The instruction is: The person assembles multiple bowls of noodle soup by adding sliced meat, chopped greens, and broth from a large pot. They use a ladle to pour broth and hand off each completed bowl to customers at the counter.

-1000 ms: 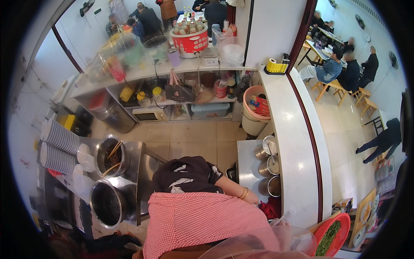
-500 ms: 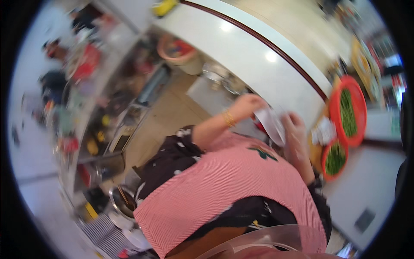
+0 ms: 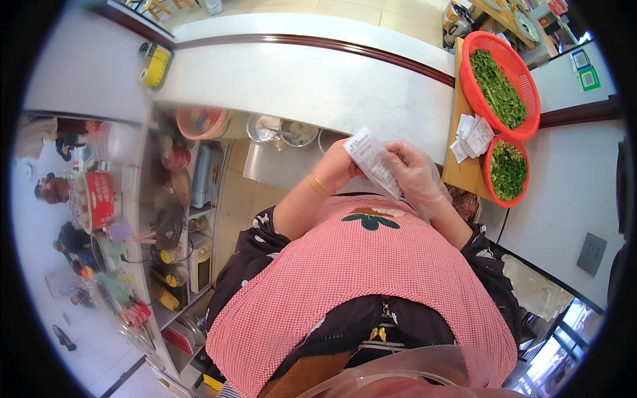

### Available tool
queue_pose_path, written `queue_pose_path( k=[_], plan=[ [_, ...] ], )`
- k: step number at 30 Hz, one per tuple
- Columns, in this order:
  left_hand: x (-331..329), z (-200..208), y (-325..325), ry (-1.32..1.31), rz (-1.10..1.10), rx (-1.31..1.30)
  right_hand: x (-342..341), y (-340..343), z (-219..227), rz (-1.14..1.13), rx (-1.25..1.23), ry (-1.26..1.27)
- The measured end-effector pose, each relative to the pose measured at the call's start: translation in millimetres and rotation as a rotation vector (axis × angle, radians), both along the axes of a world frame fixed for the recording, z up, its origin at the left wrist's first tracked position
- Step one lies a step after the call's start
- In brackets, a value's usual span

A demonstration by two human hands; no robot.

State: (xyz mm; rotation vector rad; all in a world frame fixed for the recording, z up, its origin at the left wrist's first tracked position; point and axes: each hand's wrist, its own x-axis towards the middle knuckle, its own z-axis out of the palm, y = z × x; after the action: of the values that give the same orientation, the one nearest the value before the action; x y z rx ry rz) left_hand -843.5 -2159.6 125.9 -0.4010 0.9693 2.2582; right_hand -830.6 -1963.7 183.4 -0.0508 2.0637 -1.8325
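Observation:
A white printed paper receipt (image 3: 373,163) is held between my two hands, in front of the pink checked apron (image 3: 371,265). My left hand (image 3: 337,164), bare with gold bangles at the wrist, pinches its left side. On the other side my right hand (image 3: 415,174), in a clear plastic glove, grips the right edge with bent fingers. Off to the right, a pile of crumpled receipts (image 3: 472,137) lies on a wooden board (image 3: 459,169). Next to it are a large red basket (image 3: 535,99) of chopped greens and a smaller red basket (image 3: 527,174) of chopped green herbs.
A white counter (image 3: 292,73) runs across ahead, with a yellow-black object (image 3: 156,65) at its left end. Below it stand metal bowls (image 3: 263,128) and a pink bucket (image 3: 202,123). Crowded shelves (image 3: 199,222) line the left. A dark socket plate (image 3: 591,253) is on the right.
The view has turned, so the counter now runs more level and the baskets stand higher. The receipt has been turned so that its printed face shows. Both hands still hold it.

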Motion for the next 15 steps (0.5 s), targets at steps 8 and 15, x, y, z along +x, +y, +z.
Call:
queue_pose_path(
  k=[8, 15],
  plan=[
    [-30.2, 12.3, 8.1, -0.017, 0.034, 0.049, -12.0, 14.4, 3.7, -0.063, 0.518, -0.047],
    [-66.2, 21.9, 56.2, 0.695, -0.371, -0.591, -8.9, 48.8, 14.8, -0.197, 0.466, -0.162]
  ],
)
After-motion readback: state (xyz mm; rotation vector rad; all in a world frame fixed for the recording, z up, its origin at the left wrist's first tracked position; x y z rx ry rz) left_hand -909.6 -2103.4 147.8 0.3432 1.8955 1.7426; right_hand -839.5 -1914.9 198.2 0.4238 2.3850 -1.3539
